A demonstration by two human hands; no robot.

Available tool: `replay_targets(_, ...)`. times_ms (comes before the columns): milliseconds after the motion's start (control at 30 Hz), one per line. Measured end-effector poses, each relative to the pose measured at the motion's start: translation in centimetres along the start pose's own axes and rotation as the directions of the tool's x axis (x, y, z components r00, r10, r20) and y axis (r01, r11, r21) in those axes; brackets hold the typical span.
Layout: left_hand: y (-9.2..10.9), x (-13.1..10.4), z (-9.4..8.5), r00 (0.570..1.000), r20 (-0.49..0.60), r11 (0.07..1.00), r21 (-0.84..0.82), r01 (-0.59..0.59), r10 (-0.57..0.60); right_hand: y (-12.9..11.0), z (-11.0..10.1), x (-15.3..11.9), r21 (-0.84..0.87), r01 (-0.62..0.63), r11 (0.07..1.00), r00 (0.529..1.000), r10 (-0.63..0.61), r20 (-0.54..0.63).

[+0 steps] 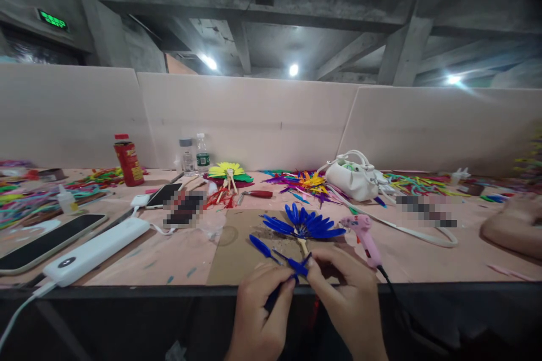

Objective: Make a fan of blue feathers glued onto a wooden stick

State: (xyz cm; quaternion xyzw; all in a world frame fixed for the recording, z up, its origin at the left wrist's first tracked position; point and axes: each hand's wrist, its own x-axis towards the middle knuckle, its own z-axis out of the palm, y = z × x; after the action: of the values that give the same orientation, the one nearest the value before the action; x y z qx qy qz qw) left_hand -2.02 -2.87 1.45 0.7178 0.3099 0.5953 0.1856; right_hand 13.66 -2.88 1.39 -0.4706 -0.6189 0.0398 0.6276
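My left hand point(265, 310) pinches a blue feather between thumb and forefinger, close to the table's front edge. Beside it, my right hand point(348, 293) is closed on the blue feathers point(300, 266) that cross between my fingertips; how many each hand holds is hard to make out. Just beyond my hands, a fan of blue feathers point(307, 225) on a pale wooden stick point(303, 246) lies on brown cardboard point(226, 259). One loose blue feather point(259, 246) rests left of the fan. A pink hot glue gun point(364, 237) lies to its right.
At the left are a white power bank point(99, 251), a phone point(53, 242) and a red bottle point(128, 162). A yellow feather fan point(229, 171), a red-handled tool point(258, 194) and a white handbag point(352, 178) sit farther back. Another person's arm point(514, 228) rests at the right.
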Motion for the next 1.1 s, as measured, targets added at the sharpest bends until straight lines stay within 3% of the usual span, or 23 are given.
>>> replay_targets(233, -0.1, 0.1, -0.2, 0.999, 0.027, 0.999, -0.006, 0.041, -0.040, 0.0, 0.5, 0.5, -0.164, 0.250, 0.954, 0.966, -0.256, -0.019)
replay_targets(567, -0.3, 0.0, -0.3, 0.999, -0.009, 0.996, 0.075, 0.047, -0.047, -0.5, 1.1, 0.6, -0.294, 0.302, 0.907, 0.942, -0.331, -0.055)
replay_targets(733, -0.1, -0.3, -1.4, 0.997, -0.039, 0.991, 0.116, 0.073, -0.068, 0.4, 0.7, 0.9, -0.330, 0.285, 0.900, 0.944, -0.324, -0.069)
replay_targets(867, 0.5, -0.5, -2.6, 0.979, -0.159, 0.981, 0.126, 0.150, -0.129, 1.2, -0.5, 1.2, -0.238, 0.154, 0.959, 0.971, -0.192, -0.143)
replay_targets(967, 0.4, -0.7, -2.8, 0.979, -0.160, 0.979, 0.140, 0.145, -0.122, 0.5, -0.6, 0.9, 0.023, -0.017, 1.000, 1.000, 0.018, -0.024)
replay_targets(1100, -0.7, -1.2, -2.1, 0.987, -0.158, 0.977, 0.204, 0.054, -0.021, -1.4, 0.4, 0.3, 0.309, -0.224, 0.924, 0.975, 0.208, 0.084)
